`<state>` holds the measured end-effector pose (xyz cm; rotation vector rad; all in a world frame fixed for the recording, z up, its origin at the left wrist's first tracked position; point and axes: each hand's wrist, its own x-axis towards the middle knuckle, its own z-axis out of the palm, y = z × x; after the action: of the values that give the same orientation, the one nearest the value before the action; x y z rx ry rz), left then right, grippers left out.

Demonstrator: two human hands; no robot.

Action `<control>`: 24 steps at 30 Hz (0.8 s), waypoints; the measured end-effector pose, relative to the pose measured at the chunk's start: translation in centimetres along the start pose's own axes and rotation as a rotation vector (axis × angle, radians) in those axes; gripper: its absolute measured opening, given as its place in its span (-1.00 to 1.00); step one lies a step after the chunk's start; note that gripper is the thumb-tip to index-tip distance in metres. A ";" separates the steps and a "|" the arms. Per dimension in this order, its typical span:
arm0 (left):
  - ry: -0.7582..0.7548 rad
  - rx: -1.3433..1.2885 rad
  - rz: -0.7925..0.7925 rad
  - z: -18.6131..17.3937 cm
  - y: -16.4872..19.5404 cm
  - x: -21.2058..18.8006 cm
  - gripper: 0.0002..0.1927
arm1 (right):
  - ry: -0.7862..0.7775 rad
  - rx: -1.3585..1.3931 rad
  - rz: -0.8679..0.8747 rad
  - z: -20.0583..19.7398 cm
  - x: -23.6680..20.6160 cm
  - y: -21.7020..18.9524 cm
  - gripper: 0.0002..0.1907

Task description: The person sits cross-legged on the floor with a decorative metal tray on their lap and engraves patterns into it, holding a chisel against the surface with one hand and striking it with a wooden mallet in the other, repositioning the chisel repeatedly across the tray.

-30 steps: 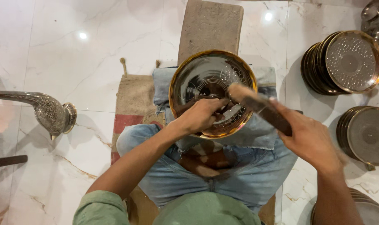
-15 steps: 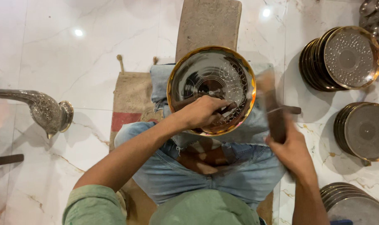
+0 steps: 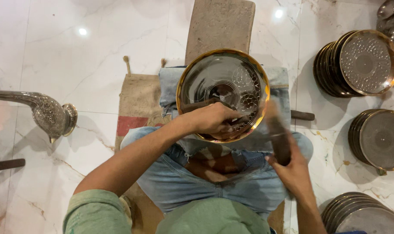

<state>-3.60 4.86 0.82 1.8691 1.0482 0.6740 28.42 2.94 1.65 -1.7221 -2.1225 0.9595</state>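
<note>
far left: I see a silver metal spout thing (image 3: 49, 113) w/ a carved round end, lying on the white marble floor (image 3: 88, 65), near the floor's left edge.
mat: brown sack mat (image 3: 138, 102) w/ a red stripe, on the floor under the person's legs.
left hand: my left hand (image 3: 214, 119) is curled shut, fingers pinching a small tool against the plate. The tool is too hidden by the fingers to tell what it is. Green sleeve (image 3: 95, 212) on that arm.
plate: big round metal plate (image 3: 223, 89) w/ a gold rim, shiny middle, ring & dot patterns cut in it. It sits tilted on the lap, on a blue folded cloth (image 3: 171, 86). The near edge of the plate is under the left hand.
block: gray-brown flat block (image 3: 218, 26) just past the plate, at the top of the floor.
right hand: my right hand (image 3: 294, 171) is wrapped tight round a dark stick-like hammer (image 3: 277, 134). It's blurry. It is just beside the plate's right edge; can't tell if touching.
right side: 3 stacks of same kind of plates on the floor. One leaning stack (image 3: 357, 63) up top, one stack (image 3: 379, 138) in the mid, one stack (image 3: 361, 214) at the bottom right corner.
</note>
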 end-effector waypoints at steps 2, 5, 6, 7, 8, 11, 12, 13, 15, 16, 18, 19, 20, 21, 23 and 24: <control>-0.051 0.008 -0.016 0.0 0.1 0.1 -0.58 | 0.103 0.462 0.040 0.6 -0.7 0.3 -0.24; -0.126 0.050 -0.033 -0.2 0.2 0.3 -0.61 | -0.065 -0.196 0.114 1.3 -1.7 0.7 0.01; -0.138 0.027 -0.038 -0.3 0.3 0.5 -0.57 | 0.016 0.007 0.135 1.6 -2.0 0.7 -0.01; -0.145 0.003 -0.042 -0.5 0.3 0.6 -0.52 | 0.095 0.206 0.152 1.9 -2.3 0.7 -0.03; -0.168 0.020 -0.042 -0.6 0.4 0.6 -0.53 | 0.167 0.401 0.166 2.1 -2.6 0.7 -0.04; -0.088 -0.027 -0.058 -1.1 0.5 0.1 -0.55 | 0.005 -0.152 0.081 2.5 -3.5 0.4 0.00; 0.037 -0.113 -0.061 -1.3 0.5 -0.4 -0.54 | 0.059 -0.033 0.118 2.6 -3.6 0.2 -0.01; 0.165 -0.198 -0.065 -1.5 0.4 -0.9 -0.54 | 0.112 0.087 0.151 2.7 -3.6 0.0 -0.01; 0.507 -0.234 -0.091 -1.6 0.4 -2.3 -0.61 | 0.176 0.266 0.135 3.0 -3.2 -0.6 -0.01; 0.678 -0.248 -0.103 -1.5 0.4 -3.0 -0.64 | 0.193 0.324 0.077 3.2 -2.7 -1.1 -0.01; 0.771 -0.079 -0.077 -0.8 0.5 -3.9 -0.66 | 0.218 0.334 0.017 3.6 -1.3 -2.1 0.00; 0.819 0.007 -0.062 -0.3 0.6 -4.2 -0.67 | 0.221 0.287 0.013 3.9 -0.4 -2.7 0.01; 0.853 0.006 -0.096 0.3 0.8 -4.3 -0.67 | 0.220 0.237 0.012 4.2 0.5 -3.3 0.02; 0.888 0.006 -0.129 0.9 1.0 -4.2 -0.67 | 0.192 0.209 0.003 4.4 1.4 -4.0 0.03; 0.940 -0.005 -0.185 2.1 1.5 -4.3 -0.69 | 0.135 0.156 -0.012 4.6 3.1 -5.3 0.04; 0.960 -0.015 -0.202 2.5 1.8 -4.3 -0.71 | 0.135 0.144 -0.042 4.2 3.7 -5.7 0.04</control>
<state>-3.10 -0.44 1.05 1.3639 1.7743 1.5091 20.56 4.46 1.26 -1.6181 -1.9472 0.9319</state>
